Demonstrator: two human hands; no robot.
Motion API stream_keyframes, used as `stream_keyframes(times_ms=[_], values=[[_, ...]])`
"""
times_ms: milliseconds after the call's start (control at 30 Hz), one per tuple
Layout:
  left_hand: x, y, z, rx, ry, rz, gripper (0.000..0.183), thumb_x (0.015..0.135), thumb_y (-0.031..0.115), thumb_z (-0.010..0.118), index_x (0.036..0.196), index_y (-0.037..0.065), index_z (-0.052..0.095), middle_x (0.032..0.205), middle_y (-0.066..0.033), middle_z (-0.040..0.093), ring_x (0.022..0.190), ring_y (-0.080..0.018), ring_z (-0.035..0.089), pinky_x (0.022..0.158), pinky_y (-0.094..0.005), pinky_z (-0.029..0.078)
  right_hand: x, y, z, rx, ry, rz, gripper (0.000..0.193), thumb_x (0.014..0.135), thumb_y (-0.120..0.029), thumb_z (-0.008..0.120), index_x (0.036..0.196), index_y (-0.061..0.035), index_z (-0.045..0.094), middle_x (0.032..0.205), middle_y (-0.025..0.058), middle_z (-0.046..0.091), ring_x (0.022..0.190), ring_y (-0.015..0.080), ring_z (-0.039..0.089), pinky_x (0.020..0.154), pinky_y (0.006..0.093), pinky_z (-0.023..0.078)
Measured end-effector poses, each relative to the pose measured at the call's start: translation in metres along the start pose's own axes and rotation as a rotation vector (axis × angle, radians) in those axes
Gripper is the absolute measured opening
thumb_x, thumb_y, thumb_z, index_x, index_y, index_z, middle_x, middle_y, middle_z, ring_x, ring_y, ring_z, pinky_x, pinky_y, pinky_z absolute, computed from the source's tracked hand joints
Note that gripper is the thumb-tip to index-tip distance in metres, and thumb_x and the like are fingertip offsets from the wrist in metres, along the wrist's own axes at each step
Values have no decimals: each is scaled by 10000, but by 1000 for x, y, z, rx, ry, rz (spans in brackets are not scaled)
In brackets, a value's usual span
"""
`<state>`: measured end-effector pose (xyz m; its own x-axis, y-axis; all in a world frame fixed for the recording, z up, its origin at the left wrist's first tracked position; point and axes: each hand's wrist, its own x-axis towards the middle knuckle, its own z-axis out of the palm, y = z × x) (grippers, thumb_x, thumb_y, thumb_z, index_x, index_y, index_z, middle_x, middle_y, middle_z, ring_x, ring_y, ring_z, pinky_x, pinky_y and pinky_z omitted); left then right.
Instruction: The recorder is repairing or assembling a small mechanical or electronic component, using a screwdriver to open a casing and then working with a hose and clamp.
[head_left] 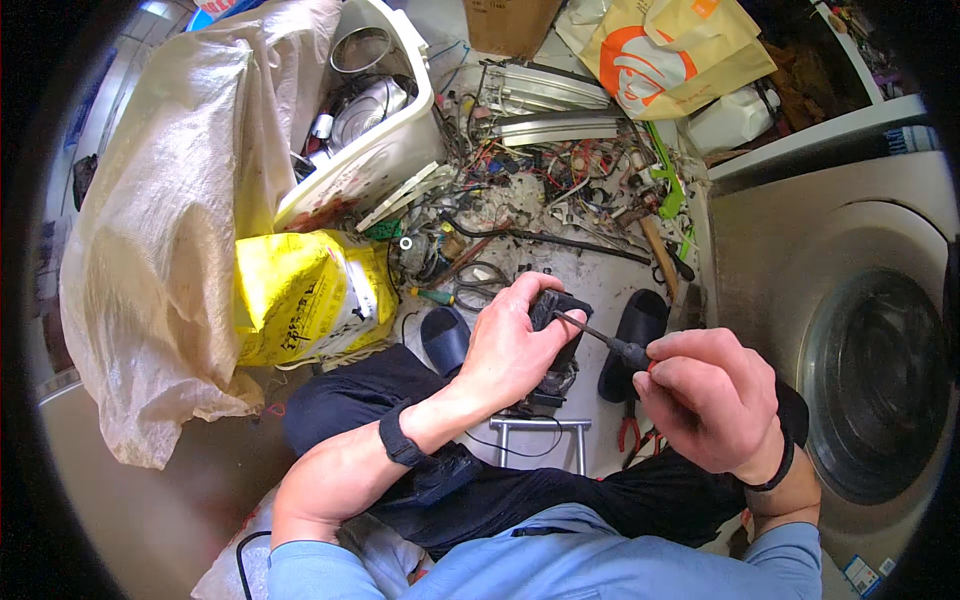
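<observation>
My left hand [508, 340] is wrapped round a black boxy object [570, 355], its thumb pressed along the top; what kind of thing it is I cannot make out. In my right hand [715, 400] is a screwdriver [628, 353] with a dark handle and some red at its end. Its shaft slants up and left, and the tip reaches the black object beside my left thumb. Whether the tip touches a screw is hidden. Under the object stands a small metal frame [545, 424]. Dark slippers [445, 340] lie either side of it.
Ahead, the floor is littered with wires, metal strips [560, 127] and a wooden-handled tool [660, 255]. Scissors [480, 285] and red-handled pliers [628, 432] lie nearer. A white bin [410, 110], yellow bag [315, 300] and woven sack [180, 230] stand left; a front-loading washer [790, 260] right.
</observation>
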<state>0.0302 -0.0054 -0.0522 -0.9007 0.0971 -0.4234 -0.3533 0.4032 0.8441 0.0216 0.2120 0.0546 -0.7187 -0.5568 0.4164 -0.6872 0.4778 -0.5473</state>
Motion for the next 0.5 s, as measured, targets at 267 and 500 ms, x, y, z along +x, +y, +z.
stream_keyframes(times_ms=[267,500], values=[[11,-9,4,232,156,74,414,885,321,816,1189,66,696,1009,-181,737,925,-311,711,828,-412,547,-15,-8,17,-204,18,71,244,816,-69,853,975,-14,678,788,91,669,571,206,638,483,303,494],[28,-2,-10,240,310,149,386,885,297,799,1175,78,670,1031,-212,690,995,-386,675,865,-476,542,-23,-1,27,89,-68,419,215,913,-85,766,1091,14,696,742,88,667,560,171,650,500,304,497]])
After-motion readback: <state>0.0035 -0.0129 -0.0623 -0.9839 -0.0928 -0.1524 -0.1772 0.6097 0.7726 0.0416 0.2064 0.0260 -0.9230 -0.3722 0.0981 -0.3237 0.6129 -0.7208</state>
